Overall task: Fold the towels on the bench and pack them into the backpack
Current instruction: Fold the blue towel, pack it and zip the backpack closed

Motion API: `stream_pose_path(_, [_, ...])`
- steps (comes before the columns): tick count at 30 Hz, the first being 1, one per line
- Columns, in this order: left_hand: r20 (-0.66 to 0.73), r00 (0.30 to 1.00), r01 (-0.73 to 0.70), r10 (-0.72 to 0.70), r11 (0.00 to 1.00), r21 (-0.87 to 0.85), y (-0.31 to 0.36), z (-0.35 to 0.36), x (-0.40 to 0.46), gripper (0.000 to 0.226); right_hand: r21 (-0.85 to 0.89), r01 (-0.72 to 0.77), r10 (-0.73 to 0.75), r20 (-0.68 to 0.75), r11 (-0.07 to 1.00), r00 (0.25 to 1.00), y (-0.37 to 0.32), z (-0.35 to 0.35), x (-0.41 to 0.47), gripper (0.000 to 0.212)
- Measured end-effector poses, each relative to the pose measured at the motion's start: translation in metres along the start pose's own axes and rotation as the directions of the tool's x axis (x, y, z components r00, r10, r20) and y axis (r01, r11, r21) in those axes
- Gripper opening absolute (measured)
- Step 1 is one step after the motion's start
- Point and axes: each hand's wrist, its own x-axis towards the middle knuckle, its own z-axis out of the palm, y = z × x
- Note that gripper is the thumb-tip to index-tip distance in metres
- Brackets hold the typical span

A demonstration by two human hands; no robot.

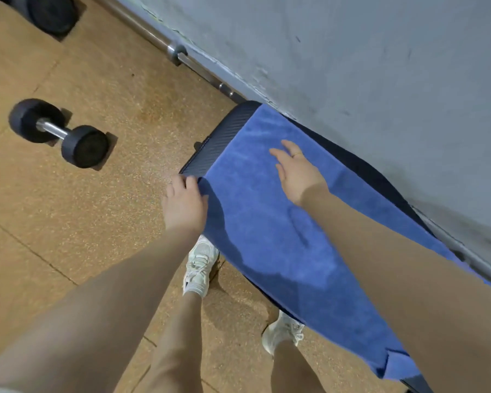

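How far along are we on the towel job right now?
Early. Done: the towel lies spread along the bench. In hand: the left hand holds its near corner, and the right hand is open above the cloth. Left: every fold and the packing; no backpack is in view.

Dim, soft indoor light, faint shadows, slight motion blur, wide-angle bending at edges
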Motion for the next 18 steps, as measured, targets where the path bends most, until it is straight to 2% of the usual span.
stream_pose_path(2, [0.017, 1.000, 0.024, -0.024, 1.000, 0.006, -0.015, 0.000, 0.011, 0.041, -0.052, -0.017, 0.017, -0.009, 0.998, 1.000, -0.018, 0.000, 0.029, 0.053])
stream_pose_path(5, [0.056, 0.998, -0.038, 0.037, 0.999, 0.015, -0.028, 0.002, 0.019, 0.036, -0.133, -0.016, 0.017, 0.007, 0.991, 1.000, -0.036, -0.003, 0.063, 0.060])
stream_pose_path(7, [0.105, 0.992, -0.073, 0.075, 0.997, -0.024, -0.030, 0.002, 0.022, 0.032, -0.322, 0.008, 0.015, 0.071, 0.947, 0.997, -0.043, -0.005, 0.078, 0.075])
stream_pose_path(8, [0.129, 0.987, -0.096, 0.100, 0.995, -0.039, -0.031, 0.001, 0.025, 0.031, -0.429, 0.025, -0.015, 0.025, 0.903, 1.000, -0.045, -0.004, 0.083, 0.076])
stream_pose_path(10, [0.167, 0.975, -0.140, 0.148, 0.988, -0.058, -0.034, -0.007, 0.032, 0.029, -0.573, 0.048, -0.132, -0.105, 0.818, 0.986, -0.049, -0.008, 0.088, 0.056])
stream_pose_path(12, [0.207, 0.963, -0.155, 0.174, 0.982, -0.105, -0.037, -0.020, 0.041, 0.023, -0.683, 0.026, -0.132, -0.104, 0.730, 0.986, -0.059, -0.018, 0.088, 0.036])
stream_pose_path(15, [0.215, 0.963, -0.094, 0.160, 0.952, -0.290, -0.044, -0.043, 0.056, 0.011, -0.652, 0.001, -0.103, -0.118, 0.758, 0.988, -0.066, -0.033, 0.098, 0.030])
stream_pose_path(18, [0.108, 0.989, -0.047, 0.099, 0.914, -0.403, -0.051, -0.064, 0.071, 0.013, -0.629, 0.009, -0.146, -0.167, 0.777, 0.975, -0.085, -0.054, 0.110, 0.028])
